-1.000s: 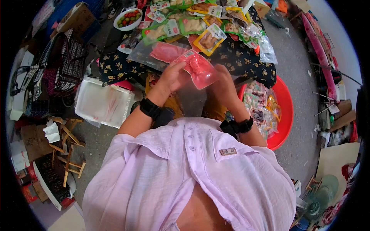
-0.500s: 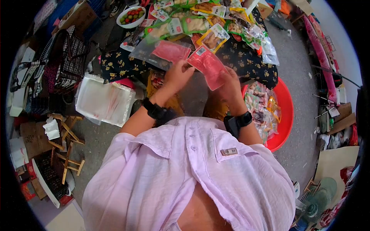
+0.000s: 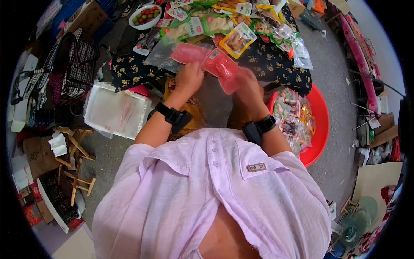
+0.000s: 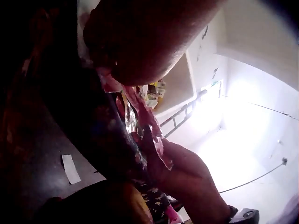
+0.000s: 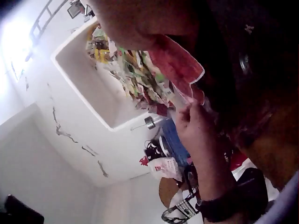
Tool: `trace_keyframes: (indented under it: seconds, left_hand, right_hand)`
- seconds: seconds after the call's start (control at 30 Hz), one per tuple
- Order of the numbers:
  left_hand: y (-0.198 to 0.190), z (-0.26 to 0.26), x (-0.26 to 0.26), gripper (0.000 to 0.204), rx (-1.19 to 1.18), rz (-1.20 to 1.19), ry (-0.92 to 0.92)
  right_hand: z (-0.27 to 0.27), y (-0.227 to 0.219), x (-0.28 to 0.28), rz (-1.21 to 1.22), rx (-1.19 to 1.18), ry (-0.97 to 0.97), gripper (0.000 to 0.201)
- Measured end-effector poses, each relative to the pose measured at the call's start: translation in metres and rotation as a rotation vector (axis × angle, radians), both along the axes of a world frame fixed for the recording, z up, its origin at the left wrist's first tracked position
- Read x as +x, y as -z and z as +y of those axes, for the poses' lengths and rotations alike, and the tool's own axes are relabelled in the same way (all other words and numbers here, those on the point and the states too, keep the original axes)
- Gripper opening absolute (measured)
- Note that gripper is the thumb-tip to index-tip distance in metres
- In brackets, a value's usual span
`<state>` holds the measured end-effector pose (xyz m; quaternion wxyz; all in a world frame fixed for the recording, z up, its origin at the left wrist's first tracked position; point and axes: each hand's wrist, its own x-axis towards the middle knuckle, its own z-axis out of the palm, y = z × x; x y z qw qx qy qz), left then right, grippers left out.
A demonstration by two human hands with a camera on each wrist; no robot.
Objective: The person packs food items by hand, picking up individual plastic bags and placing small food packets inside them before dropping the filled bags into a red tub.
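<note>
A flat, pink-red food pouch (image 3: 221,68) with a small label at its upper end is held between both hands over the table's near edge. My right hand (image 3: 251,90), blurred, grips its lower right end. At its left corner my left hand (image 3: 189,79) has its fingers curled, with the fingertips pinching the edge. The right wrist view shows the left hand (image 5: 198,133) at the pouch's corner (image 5: 184,67). A second pink-red pouch (image 3: 189,52) lies beyond the left hand, on or inside a clear plastic bag (image 3: 157,60).
Packaged foods (image 3: 217,23) are heaped on the dark floral tablecloth (image 3: 280,64). A white bowl (image 3: 137,22) of red and green fruit stands back left. A red tub (image 3: 321,129) with packets is at right; clear bags (image 3: 114,112) are stacked at left. A white bin (image 5: 84,79) appears in the right wrist view.
The held pouch has turned, dipped and then risen slightly, staying between the hands. The left hand came off its edge, then moved left and back with its fingers curled.
</note>
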<state>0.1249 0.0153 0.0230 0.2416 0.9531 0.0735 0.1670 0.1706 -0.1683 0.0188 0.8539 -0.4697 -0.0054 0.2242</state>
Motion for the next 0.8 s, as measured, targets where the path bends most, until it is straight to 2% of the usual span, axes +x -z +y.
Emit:
trace_keyframes:
  seconds: [0.03,0.13,0.23,0.33,0.4,0.47,0.53,0.63,0.73,0.8]
  left_hand:
    - [0.000,-0.001,0.001,0.014,-0.017,-0.050,0.012]
    - [0.002,-0.002,0.003,0.014,-0.008,-0.108,0.036]
    - [0.001,-0.004,0.003,0.013,0.053,-0.085,0.042]
    - [-0.007,-0.009,-0.001,0.011,0.088,-0.051,0.033]
    - [-0.009,-0.011,-0.003,0.010,0.096,-0.045,0.027]
    - [-0.010,-0.012,-0.003,0.010,0.102,-0.054,0.025]
    - [-0.005,-0.009,-0.003,0.012,0.088,-0.042,0.034]
    - [0.000,-0.006,-0.008,0.013,0.070,-0.018,0.037]
    - [0.005,-0.006,-0.010,0.013,0.077,-0.020,0.030]
    - [0.006,-0.006,-0.011,0.014,0.088,-0.027,0.033]
  right_hand:
    - [0.003,0.001,0.001,0.017,0.028,-0.017,0.025]
    - [0.011,0.005,0.007,-0.055,-0.137,-0.103,0.025]
    - [0.023,0.027,0.023,0.035,-0.079,-0.226,0.025]
    - [0.044,0.013,0.028,0.046,0.024,-0.215,0.023]
    - [0.058,0.059,0.056,-0.554,-0.230,-0.247,0.022]
    - [0.068,0.060,0.058,-0.559,-0.214,-0.284,0.021]
    - [0.075,0.010,0.038,0.034,0.067,-0.326,0.022]
    - [0.064,-0.003,0.030,-0.150,-0.428,-0.326,0.024]
    - [0.046,0.012,0.036,-0.215,-0.619,-0.398,0.021]
    - [0.045,0.016,0.036,-0.179,-0.561,-0.398,0.017]
